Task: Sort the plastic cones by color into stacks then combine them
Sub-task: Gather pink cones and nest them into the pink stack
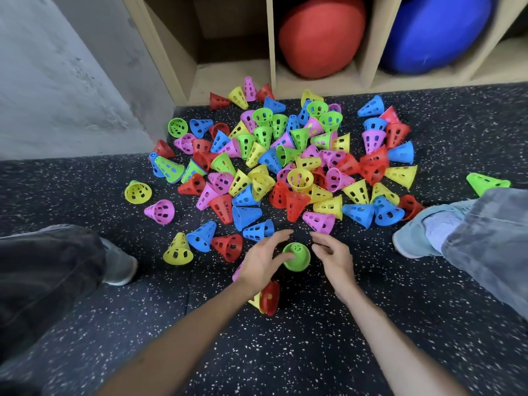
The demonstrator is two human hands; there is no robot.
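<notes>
A big loose pile of perforated plastic cones (285,164) in red, blue, green, yellow and pink covers the speckled floor ahead of me. A green cone (298,257) stands on the floor between my hands. My left hand (264,260) touches its left side with relaxed fingers. My right hand (333,257) hovers just right of it, fingers loosely spread, holding nothing. Under my left wrist lie a red cone (270,298) nested with a yellow one and part of a pink cone (237,271).
My knees and shoes frame the scene: left shoe (118,265), right shoe (420,238). A wooden shelf unit (271,41) at the back holds a red ball (321,34) and a blue ball (437,31). A grey wall (57,81) stands at left. A stray green cone (487,182) lies far right.
</notes>
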